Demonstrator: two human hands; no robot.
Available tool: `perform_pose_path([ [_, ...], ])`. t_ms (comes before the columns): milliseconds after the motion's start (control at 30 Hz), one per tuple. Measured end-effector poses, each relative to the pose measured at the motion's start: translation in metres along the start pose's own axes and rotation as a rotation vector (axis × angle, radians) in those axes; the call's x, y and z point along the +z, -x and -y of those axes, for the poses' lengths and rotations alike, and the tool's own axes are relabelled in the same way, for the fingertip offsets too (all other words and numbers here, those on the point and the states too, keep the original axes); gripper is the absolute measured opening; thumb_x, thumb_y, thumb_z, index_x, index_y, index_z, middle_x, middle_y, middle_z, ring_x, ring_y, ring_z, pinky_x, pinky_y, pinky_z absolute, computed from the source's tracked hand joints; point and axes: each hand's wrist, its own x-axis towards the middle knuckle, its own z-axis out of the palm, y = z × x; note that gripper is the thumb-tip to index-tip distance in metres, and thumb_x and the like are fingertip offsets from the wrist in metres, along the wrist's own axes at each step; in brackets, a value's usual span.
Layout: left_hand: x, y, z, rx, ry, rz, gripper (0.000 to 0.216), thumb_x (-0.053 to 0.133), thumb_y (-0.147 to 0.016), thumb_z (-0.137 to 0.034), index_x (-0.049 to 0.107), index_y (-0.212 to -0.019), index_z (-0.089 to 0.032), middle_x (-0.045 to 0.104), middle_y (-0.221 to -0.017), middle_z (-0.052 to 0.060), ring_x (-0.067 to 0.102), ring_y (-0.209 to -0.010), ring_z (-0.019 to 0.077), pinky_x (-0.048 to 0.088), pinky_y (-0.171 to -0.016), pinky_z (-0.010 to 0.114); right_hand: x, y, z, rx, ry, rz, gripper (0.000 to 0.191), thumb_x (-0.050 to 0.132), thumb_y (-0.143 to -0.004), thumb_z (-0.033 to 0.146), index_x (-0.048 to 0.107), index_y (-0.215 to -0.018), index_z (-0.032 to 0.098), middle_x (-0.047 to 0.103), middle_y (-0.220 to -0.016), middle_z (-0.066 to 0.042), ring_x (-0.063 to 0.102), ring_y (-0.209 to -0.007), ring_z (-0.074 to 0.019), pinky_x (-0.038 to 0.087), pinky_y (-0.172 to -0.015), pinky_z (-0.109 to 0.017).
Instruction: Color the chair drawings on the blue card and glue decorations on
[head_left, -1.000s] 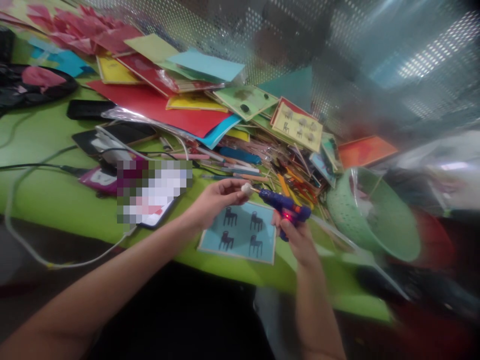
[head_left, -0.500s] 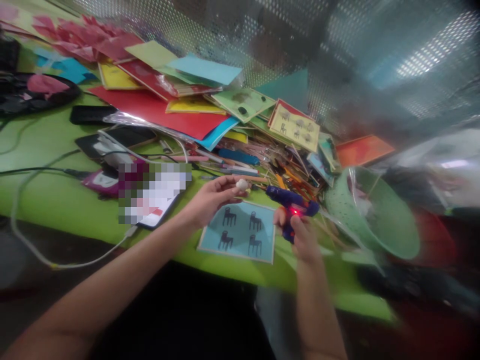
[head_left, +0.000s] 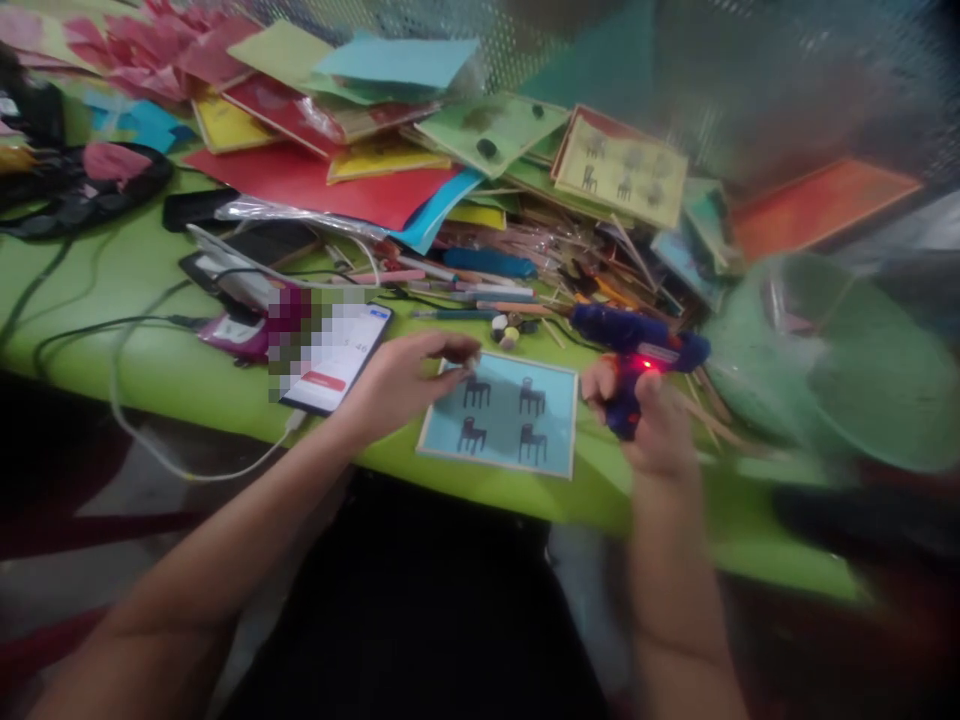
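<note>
My right hand (head_left: 656, 420) grips a dark blue glue gun (head_left: 637, 340) with a lit red light, its nozzle pointing left. My left hand (head_left: 397, 385) is over the left edge of a light blue card (head_left: 502, 450) with dark chair pictures. Thumb and fingertips come together around a tiny pale spot that I cannot make out. Just beyond the card lie small balls, a white one (head_left: 499, 323) and a yellowish one (head_left: 511, 335) among them. The card lies flat at the table's near edge, between my hands.
A phone (head_left: 330, 360) with a white cable lies left of my hand, beside a purple and white device (head_left: 244, 325). Pens and sticks (head_left: 495, 290) clutter the table behind. Coloured cards (head_left: 495, 130) are piled farther back. A green basket (head_left: 840, 370) stands at right.
My left hand has drawn back from beyond the card to its left edge. The white ball it held is no longer visible in its fingers. The glue gun stays in my right hand.
</note>
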Motion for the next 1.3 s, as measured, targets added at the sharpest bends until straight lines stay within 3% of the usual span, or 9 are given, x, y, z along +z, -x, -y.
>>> perform_pose_path([
  [200,0.003,0.009,-0.005,0.195,-0.381,0.116,0.025,0.059,-0.094,-0.029,0.076,-0.111,-0.023,0.078,-0.114,0.006,0.072,-0.099,0.021,0.053,-0.089,0.031,-0.002,0.001,0.0,-0.017,-0.021,0.042,0.054,0.065,-0.085,0.074,0.066,-0.075,0.022,0.061,-0.081,-0.003,0.05,-0.057,-0.0124,0.04,-0.053,-0.03],
  [433,0.013,0.004,0.002,0.259,-0.611,0.161,0.03,0.053,-0.098,-0.03,0.076,-0.115,-0.021,0.076,-0.112,0.011,0.071,-0.104,0.0276,0.051,-0.092,0.04,-0.001,0.002,0.002,-0.019,0.005,0.032,0.055,0.065,-0.084,0.076,0.065,-0.077,0.022,0.062,-0.081,-0.003,0.05,-0.058,-0.0127,0.043,-0.054,-0.031],
  [967,0.014,0.001,0.013,0.366,-0.701,0.246,0.036,0.055,-0.095,-0.017,0.075,-0.122,-0.028,0.077,-0.12,0.008,0.067,-0.11,0.0292,0.046,-0.096,0.045,0.0,0.002,0.002,-0.007,0.005,0.039,0.055,0.065,-0.085,0.076,0.066,-0.076,0.022,0.063,-0.081,-0.003,0.05,-0.057,-0.0123,0.043,-0.054,-0.03],
  [1200,0.008,0.01,0.015,0.358,-0.67,0.169,0.044,0.053,-0.097,-0.018,0.067,-0.138,-0.026,0.073,-0.132,0.011,0.066,-0.117,0.0312,0.049,-0.1,0.048,-0.001,0.002,0.002,0.005,0.017,0.039,0.056,0.065,-0.084,0.077,0.065,-0.075,0.022,0.062,-0.08,-0.003,0.049,-0.057,-0.0121,0.042,-0.053,-0.03],
  [1300,0.006,0.02,0.012,0.398,-0.67,0.11,0.038,0.051,-0.101,-0.022,0.069,-0.134,-0.024,0.072,-0.135,0.01,0.066,-0.119,0.0292,0.049,-0.101,0.046,-0.003,0.003,0.001,-0.002,0.018,0.045,0.054,0.063,-0.087,0.075,0.066,-0.077,0.022,0.063,-0.082,-0.003,0.05,-0.058,-0.0123,0.043,-0.054,-0.03],
])
